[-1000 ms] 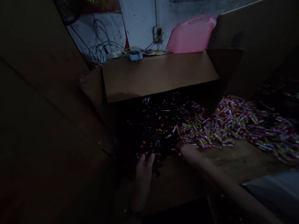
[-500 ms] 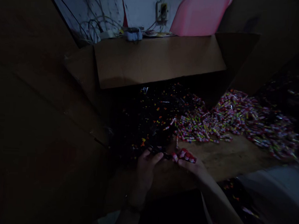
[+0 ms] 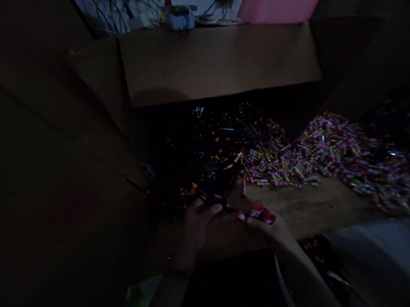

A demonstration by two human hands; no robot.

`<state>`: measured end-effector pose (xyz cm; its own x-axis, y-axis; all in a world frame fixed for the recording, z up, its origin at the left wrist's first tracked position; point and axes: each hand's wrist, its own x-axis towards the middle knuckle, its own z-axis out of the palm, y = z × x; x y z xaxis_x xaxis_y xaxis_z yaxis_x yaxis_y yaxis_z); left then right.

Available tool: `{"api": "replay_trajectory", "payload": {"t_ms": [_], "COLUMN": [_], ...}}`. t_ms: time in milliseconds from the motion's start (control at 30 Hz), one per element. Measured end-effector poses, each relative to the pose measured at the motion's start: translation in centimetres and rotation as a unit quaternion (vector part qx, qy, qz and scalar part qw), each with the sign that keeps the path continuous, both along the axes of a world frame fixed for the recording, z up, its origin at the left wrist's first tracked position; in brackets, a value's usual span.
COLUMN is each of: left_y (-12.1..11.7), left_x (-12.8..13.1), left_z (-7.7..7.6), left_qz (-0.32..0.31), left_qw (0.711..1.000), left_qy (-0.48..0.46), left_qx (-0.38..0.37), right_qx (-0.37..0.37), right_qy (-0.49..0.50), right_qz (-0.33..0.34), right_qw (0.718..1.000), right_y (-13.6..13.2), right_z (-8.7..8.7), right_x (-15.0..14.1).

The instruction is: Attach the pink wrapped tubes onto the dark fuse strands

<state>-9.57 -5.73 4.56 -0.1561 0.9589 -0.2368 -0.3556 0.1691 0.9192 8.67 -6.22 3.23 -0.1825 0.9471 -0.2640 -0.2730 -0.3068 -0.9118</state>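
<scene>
In dim light, my left hand [image 3: 197, 222] is closed on a slim black piece [image 3: 226, 208], its thumb pressed along it. Its far end points toward my right hand [image 3: 271, 229], where several small red-and-white tube-like pieces [image 3: 262, 212] are held between thumb and fingers. One such piece sticks out at the thumb tip, close to the black piece; whether they touch I cannot tell. Beyond my hands lies a large heap of similar red, white and yellow pieces [image 3: 286, 167]. Left of it is a dark heap [image 3: 191, 157] with orange and yellow bits.
A cardboard box flap [image 3: 223, 65] hangs over the dark heap. The wooden tabletop [image 3: 301, 209] runs under my hands. Cables [image 3: 130, 7] and a pink plastic container [image 3: 277, 8] are at the back. A pale sack-like sheet [image 3: 381, 254] lies lower right, beside more dark pieces [image 3: 323, 256].
My view has tipped down slightly, so the flap and container sit higher. Both hands keep their hold, and the red-and-white pieces have turned a little in my right hand.
</scene>
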Motion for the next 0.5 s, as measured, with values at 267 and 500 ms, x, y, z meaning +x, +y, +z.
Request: {"api": "replay_trajectory", "payload": {"t_ms": [267,500], "left_y": [0.1,0.0], "left_x": [-0.3,0.1], "left_z": [-0.5,-1.6], "left_qz": [-0.002,-0.026], "left_qw": [1.0,0.999], "left_qy": [0.024,-0.021], "left_qx": [0.013,-0.035], "right_qx": [-0.032,-0.038], "right_qy": [-0.023,-0.063], "right_qz": [0.036,0.144], "right_qw": [0.999,0.987], "right_y": [0.6,1.2], "right_z": [-0.1,-1.1], "right_x": [0.4,0.6]}}
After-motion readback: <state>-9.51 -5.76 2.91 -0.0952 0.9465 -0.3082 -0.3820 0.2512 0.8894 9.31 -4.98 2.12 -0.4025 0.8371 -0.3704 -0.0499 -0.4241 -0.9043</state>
